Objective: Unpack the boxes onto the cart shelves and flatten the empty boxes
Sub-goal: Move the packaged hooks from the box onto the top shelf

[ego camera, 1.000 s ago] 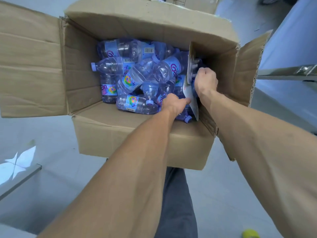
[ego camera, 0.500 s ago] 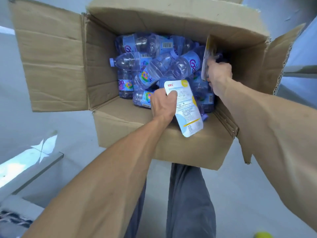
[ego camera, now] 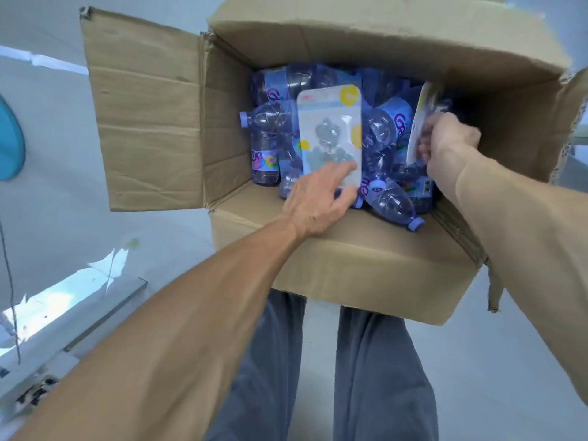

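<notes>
Above a pale, glossy floor, an open corrugated cardboard box (ego camera: 366, 265) stays nearly full of crinkly purple plastic bottles (ego camera: 394, 202). The left hand (ego camera: 315, 202) pinches a flat blister-card pack (ego camera: 329, 135) over the bottles; the right hand (ego camera: 451, 141) grips a second pack (ego camera: 420, 122) by the box's right wall — unpacking looks barely begun, flattening yet to come.

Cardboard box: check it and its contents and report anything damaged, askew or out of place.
The cardboard box has ragged, torn flap corners, worst at the right flap. The water bottles lie jumbled at all angles rather than packed upright. Two blister packs are mixed in: the left hand holds one, the right hand another.
</notes>
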`<state>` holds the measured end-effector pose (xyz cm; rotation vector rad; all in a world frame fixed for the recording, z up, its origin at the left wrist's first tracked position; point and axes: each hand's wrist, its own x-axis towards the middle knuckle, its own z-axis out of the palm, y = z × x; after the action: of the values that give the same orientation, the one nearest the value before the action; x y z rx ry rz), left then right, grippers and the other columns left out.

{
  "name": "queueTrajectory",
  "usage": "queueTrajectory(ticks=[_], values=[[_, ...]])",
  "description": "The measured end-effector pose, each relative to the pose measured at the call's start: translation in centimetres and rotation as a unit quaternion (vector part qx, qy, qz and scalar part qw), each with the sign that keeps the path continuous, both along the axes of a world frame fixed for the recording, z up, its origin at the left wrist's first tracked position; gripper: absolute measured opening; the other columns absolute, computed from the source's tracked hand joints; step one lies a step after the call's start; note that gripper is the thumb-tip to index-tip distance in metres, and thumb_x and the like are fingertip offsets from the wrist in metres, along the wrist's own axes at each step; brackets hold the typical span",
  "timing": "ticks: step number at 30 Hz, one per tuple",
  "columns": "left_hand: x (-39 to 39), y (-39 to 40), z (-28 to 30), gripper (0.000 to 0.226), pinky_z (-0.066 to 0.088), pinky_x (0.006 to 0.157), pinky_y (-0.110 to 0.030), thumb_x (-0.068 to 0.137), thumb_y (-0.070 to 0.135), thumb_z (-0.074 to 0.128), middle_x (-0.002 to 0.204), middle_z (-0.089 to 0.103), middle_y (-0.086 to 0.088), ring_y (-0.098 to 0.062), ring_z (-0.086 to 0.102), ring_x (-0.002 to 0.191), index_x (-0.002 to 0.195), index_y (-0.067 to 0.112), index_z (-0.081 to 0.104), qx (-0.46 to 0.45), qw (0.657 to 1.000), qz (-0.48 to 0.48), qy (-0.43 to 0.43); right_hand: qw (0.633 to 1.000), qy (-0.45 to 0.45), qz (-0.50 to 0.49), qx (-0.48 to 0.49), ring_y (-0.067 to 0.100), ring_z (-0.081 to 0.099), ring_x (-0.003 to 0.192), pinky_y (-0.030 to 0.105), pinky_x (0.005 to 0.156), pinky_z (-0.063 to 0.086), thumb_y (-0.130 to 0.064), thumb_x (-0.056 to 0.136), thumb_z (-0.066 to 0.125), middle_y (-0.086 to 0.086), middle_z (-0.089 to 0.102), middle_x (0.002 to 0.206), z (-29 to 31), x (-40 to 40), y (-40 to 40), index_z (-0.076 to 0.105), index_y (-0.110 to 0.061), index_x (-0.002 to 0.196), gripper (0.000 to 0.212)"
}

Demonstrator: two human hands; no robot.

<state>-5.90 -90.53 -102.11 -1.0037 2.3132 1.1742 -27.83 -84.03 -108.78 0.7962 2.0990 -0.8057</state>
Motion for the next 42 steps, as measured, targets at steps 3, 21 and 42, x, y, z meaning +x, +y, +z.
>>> queueTrajectory(ticks=[3, 21, 42], values=[[-1.6, 0.1, -1.3, 0.038, 0.045, 0.091, -0.039, 0.095, 0.021, 0.046, 0.129, 0.058, -0.009, -0.031, 0.059, 0.109, 0.133, 0.018, 0.052, -0.085, 0.967, 0.209, -0.115, 0.979, 0.033, 0.189, 0.073, 0.030, 0.067, 0.102, 0.030, 0.086, 0.053, -0.023, 0.083, 0.059, 0.011, 0.072, 0.111, 1.2, 1.5, 1.3, 0.071, -0.011, 0.111, 0.033], [-5.3, -2.4, -4.7, 0.029, 0.038, 0.074, -0.034, 0.098, 0.030, 0.049, 0.117, 0.064, -0.013, -0.034, 0.061, 0.106, 0.116, 0.009, 0.059, -0.110, 0.912, 0.297, -0.260, 0.964, 0.099, 0.245, 0.035, 0.029, 0.051, 0.071, 0.025, 0.062, 0.035, -0.027, 0.084, 0.058, 0.004, 0.055, 0.067, 1.1, 5.4, 2.9, 0.052, -0.013, 0.065, 0.024], [-2.1, -5.6, 18.3, 0.032, 0.034, 0.069, -0.027, 0.086, 0.030, 0.052, 0.104, 0.071, -0.017, -0.035, 0.066, 0.098, 0.098, 0.008, 0.073, -0.162, 0.952, 0.059, -0.252, 0.986, 0.036, 0.165, 0.016, 0.034, 0.066, 0.096, 0.030, 0.070, 0.044, -0.030, 0.083, 0.060, 0.019, 0.071, 0.099, 26.8, 9.6, -1.0, 0.075, -0.005, 0.095, 0.032]])
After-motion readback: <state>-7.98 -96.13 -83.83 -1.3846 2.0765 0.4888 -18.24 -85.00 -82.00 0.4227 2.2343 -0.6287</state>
